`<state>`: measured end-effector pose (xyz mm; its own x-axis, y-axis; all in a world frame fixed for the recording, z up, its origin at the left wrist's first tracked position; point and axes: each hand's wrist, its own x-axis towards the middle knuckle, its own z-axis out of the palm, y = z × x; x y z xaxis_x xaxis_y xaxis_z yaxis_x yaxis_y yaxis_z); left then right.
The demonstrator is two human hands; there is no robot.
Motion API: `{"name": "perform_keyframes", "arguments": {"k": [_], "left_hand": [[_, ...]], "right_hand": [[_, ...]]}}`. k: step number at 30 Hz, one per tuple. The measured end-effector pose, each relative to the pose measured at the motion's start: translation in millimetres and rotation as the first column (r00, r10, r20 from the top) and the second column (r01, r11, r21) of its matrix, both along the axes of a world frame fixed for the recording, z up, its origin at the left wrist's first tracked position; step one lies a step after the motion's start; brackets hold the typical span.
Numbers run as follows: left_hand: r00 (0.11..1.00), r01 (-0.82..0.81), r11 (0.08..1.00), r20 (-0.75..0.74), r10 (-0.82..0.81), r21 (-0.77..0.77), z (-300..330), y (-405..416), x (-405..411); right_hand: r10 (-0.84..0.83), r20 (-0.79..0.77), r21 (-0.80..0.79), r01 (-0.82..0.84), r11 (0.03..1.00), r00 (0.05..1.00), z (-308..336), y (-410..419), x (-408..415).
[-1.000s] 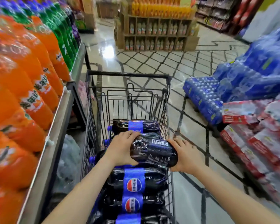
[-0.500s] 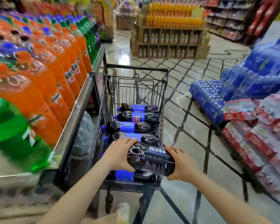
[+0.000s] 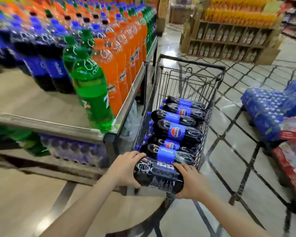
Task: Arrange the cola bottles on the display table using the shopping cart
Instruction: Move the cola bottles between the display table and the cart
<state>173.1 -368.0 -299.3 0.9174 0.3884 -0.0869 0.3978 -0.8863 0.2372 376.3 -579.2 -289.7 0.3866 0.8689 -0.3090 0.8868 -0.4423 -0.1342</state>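
Fingers of left hand and right hand gripped a cola bottle sideways, by the shopping cart beside the desk.

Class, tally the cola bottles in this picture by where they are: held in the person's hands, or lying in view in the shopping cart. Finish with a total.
Cola bottle held between the left hand and right hand: 1
Cola bottles lying in view in the shopping cart: 6
Total: 7; any deeper in the cart are hidden.
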Motion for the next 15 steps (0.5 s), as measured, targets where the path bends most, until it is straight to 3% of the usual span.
{"name": "perform_keyframes", "arguments": {"k": [15], "left_hand": [[0.998,-0.068,0.998,-0.002,0.068,-0.019,14,92,-236]], "right_hand": [[0.097,-0.028,0.031,-0.096,0.995,0.995,0,108,-219]]}}
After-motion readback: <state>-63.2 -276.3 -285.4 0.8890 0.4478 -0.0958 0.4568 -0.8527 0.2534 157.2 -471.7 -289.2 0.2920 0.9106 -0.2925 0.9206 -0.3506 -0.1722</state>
